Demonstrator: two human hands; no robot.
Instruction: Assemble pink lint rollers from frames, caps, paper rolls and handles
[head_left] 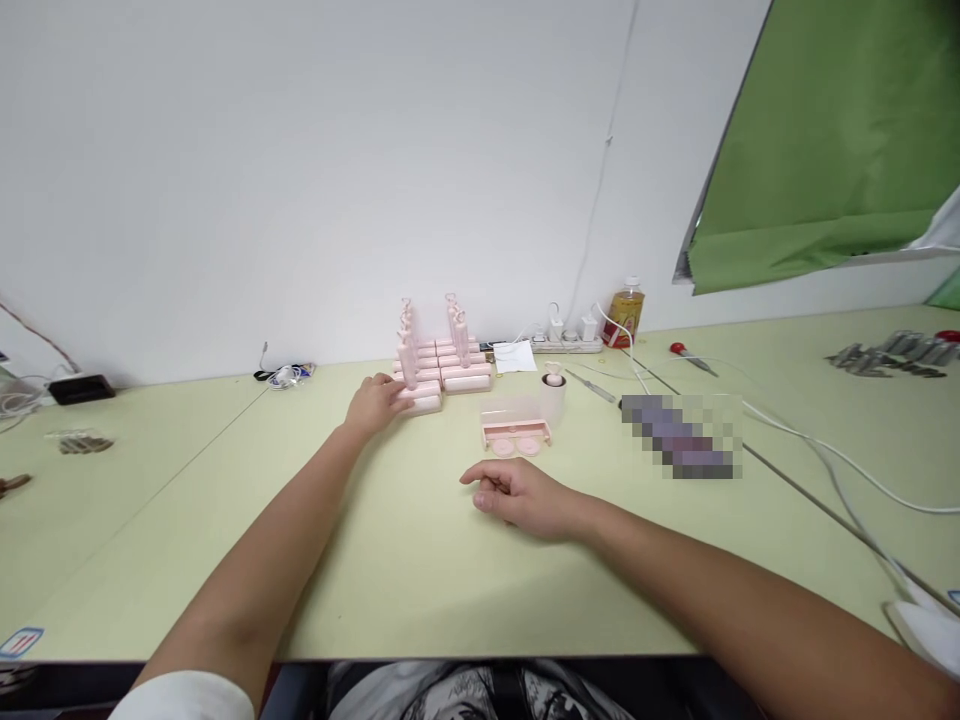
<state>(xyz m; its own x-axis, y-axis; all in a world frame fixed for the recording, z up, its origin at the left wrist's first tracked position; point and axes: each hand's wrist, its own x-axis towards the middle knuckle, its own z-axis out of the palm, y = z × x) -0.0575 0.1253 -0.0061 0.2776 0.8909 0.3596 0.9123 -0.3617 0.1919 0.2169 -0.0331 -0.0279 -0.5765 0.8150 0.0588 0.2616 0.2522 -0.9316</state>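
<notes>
My left hand [367, 405] reaches to the front left of a group of pink cases, its fingers and thumb closed about the end of the nearest pink case [427, 398]. Clear pink tubes with shaped tops, one of them a pink tube [407, 365], stand upright on the cases. My right hand [525, 497] is over the table with the index finger stretched out and the other fingers loosely bent, holding nothing. Just beyond it lies an opened pink case [517, 432] with a clear lid and two round parts in front. A pale cup [553, 395] holds a small pink piece.
Behind are a white paper [514, 357], a power strip [574, 346] with chargers, and a drink bottle [625, 312]. To the right lie a red-ended tool [694, 359], a blurred-out object [679, 437] and white cables [825, 445]. A black box [81, 388] sits far left.
</notes>
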